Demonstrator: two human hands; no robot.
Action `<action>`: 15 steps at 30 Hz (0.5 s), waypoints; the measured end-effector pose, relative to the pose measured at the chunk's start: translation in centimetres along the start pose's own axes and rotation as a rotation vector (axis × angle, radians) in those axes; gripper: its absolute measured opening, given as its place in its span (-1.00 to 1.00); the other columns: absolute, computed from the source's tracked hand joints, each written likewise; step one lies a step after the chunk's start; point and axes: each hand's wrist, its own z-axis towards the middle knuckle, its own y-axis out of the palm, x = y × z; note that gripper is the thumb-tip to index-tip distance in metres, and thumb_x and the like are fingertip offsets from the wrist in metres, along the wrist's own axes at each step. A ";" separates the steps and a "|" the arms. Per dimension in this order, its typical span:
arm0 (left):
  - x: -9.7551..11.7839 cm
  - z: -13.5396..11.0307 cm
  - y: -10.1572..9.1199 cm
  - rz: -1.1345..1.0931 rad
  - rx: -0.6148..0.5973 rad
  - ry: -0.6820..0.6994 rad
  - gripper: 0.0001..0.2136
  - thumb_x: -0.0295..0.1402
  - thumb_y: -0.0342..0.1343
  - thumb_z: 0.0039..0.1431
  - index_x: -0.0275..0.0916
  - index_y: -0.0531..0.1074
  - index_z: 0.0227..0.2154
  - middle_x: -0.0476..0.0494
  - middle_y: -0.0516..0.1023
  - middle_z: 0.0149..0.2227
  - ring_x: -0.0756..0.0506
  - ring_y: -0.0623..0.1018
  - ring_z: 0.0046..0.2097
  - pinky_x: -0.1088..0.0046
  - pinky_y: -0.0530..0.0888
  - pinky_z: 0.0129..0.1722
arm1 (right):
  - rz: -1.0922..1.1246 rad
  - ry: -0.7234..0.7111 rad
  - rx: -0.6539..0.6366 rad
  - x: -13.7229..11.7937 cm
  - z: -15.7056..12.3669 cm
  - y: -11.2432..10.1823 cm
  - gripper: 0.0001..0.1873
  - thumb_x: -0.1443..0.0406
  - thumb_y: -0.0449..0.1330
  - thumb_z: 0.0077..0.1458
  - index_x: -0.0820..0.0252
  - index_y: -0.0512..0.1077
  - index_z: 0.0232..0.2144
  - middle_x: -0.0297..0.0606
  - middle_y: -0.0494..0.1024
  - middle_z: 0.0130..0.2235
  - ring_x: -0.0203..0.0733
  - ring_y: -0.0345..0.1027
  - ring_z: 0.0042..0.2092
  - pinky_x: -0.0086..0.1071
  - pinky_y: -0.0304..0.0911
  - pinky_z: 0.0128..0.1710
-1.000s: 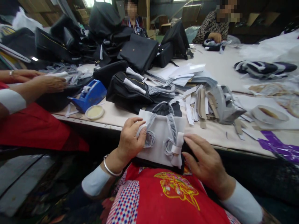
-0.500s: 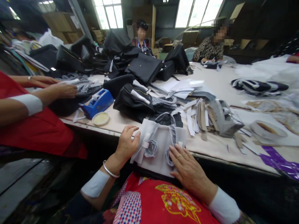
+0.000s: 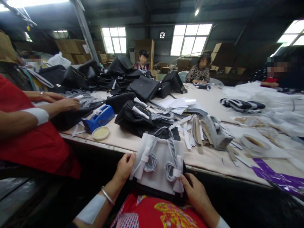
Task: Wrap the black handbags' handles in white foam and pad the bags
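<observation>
A black handbag wrapped in white foam sheet (image 3: 159, 171) rests on my lap against the table edge, its wrapped handles taped down with white strips. My left hand (image 3: 124, 166) grips the bag's left edge, fingers curled over the foam. On the lower right corner my right hand (image 3: 193, 193) clasps the bag, thumb near a white tape tab (image 3: 177, 173).
A long work table (image 3: 213, 104) carries black bags (image 3: 136, 115), paper strips (image 3: 197, 129), a blue tape dispenser (image 3: 98, 117), a small round tin (image 3: 101, 133) and a tape roll (image 3: 255, 143). A co-worker in red (image 3: 26, 126) sits at left; other people sit across the table.
My view has tilted upward. My right hand slid from lying flat on the foam to gripping the bag's lower right corner; my left hand shifted to the left edge.
</observation>
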 end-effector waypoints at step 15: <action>3.0 0.5 -1.8 0.388 -0.007 0.121 -0.37 0.17 -0.04 0.02 -0.31 0.45 -0.12 -0.42 0.55 0.01 -0.39 0.51 0.10 0.09 0.38 0.12 | 0.968 -0.110 -0.489 -7.1 0.2 -3.1 -0.57 0.10 0.36 -0.11 0.19 0.58 -0.19 -0.22 0.65 -0.30 -0.01 0.54 -0.27 -0.15 0.36 -0.13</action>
